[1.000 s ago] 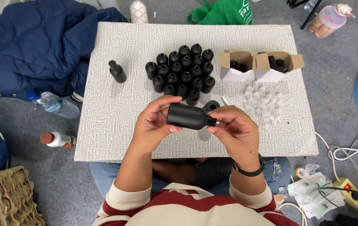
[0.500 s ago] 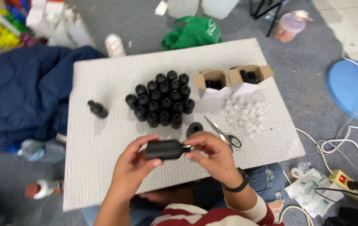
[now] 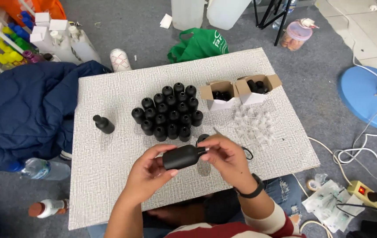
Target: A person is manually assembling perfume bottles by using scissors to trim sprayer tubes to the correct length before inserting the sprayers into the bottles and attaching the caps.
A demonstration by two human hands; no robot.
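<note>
Holding a black bottle sideways above the surface's near edge.
Left hand clasps its body to steady it; right hand pinches the neck end. Beyond, capless black bottles stand clustered mid-surface, two open boxes toward the far right corner.

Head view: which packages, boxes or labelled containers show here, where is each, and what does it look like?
Two small boxes: far side of the board, open, white with brown flaps, dark items inside.
Green bag: floor beyond the board, crumpled, pale print.
Sealed packets: floor at right, flat, clear and white.
White boxes: far left, small, square.
</note>
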